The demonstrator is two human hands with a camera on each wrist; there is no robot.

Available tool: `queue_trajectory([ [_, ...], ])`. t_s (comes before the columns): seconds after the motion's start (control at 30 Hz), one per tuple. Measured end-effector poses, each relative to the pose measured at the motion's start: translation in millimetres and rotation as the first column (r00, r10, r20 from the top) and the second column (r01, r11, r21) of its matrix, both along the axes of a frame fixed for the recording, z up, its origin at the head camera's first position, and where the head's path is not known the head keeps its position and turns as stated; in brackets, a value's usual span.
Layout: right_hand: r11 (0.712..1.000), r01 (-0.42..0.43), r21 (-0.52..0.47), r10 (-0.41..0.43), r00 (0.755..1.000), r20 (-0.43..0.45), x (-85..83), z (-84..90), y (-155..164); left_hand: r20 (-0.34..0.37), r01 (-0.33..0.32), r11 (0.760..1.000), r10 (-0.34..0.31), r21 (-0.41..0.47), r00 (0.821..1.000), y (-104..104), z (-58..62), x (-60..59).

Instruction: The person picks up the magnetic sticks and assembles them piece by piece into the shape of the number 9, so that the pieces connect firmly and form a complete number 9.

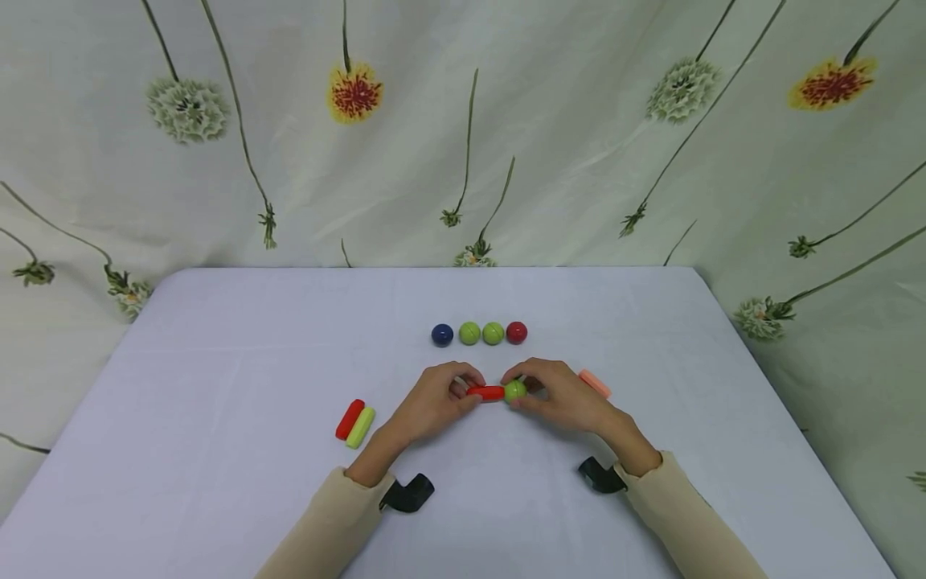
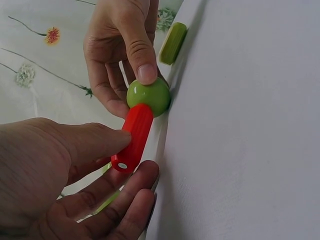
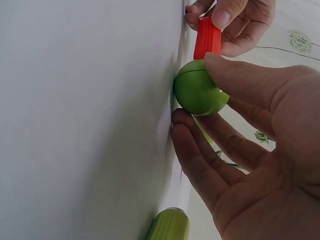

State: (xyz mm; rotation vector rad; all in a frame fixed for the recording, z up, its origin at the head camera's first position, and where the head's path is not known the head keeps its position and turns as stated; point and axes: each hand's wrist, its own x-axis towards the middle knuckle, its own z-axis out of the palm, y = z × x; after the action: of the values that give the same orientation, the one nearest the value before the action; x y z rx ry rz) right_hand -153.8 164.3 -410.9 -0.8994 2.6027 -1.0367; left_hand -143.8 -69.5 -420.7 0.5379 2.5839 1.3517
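Desk (image 1: 217,362) under a pale cloth is what I see from the head view, backed by a flowered curtain (image 1: 579,145). Farthest left lie a red plastic rod (image 1: 350,419) and a yellow-green plastic rod (image 1: 360,428), side by side and touching, untouched by either hand. Next comes the left hand (image 1: 434,402), its thumb and fingers pinched round one end of a short red ribbed plastic cylinder (image 1: 486,392) held low over the middle of the desk. That cylinder's other end butts against a glossy green plastic ball (image 1: 515,391), which the right hand (image 1: 560,396) pinches between thumb tip and curled fingers; in the wrist views the two pieces meet end to end, though I cannot tell whether they are locked together. Behind the hands, a row of four balls sits well apart from them: blue ball (image 1: 442,334), two green balls (image 1: 481,333) and a red ball (image 1: 517,332). A pink rod (image 1: 595,383) lies just right of the right hand. My judgement: one rod and ball are being joined, and everything else waits loose.
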Motion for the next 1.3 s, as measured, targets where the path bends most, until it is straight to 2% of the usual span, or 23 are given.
queue_trajectory([
  [0.4, 1.0, 0.005, 0.007, -0.005, 1.0, -0.009, -1.4, -1.5, 0.2, 0.036, -0.029, 1.0, 0.029, 0.004, 0.999, -7.3, 3.6, -4.3],
  [0.7, 1.0, 0.003, 0.013, -0.003, 1.0, 0.002, -1.3, -0.5, -0.1, 0.035, -0.059, 0.998, 0.059, -0.017, 0.998, -18.7, 15.1, -11.5],
  [1.0, 1.0, -0.003, 0.012, 0.003, 1.0, 0.002, -1.4, -3.2, 0.1, -0.02, -0.072, 0.997, 0.072, -0.032, 0.997, -36.4, 28.2, -28.6],
  [1.3, 1.0, -0.009, 0.012, 0.009, 1.0, -0.008, -1.5, -1.4, 0.5, -0.024, -0.106, 0.991, 0.105, -0.082, 0.994, -44.1, 34.0, -48.8],
])
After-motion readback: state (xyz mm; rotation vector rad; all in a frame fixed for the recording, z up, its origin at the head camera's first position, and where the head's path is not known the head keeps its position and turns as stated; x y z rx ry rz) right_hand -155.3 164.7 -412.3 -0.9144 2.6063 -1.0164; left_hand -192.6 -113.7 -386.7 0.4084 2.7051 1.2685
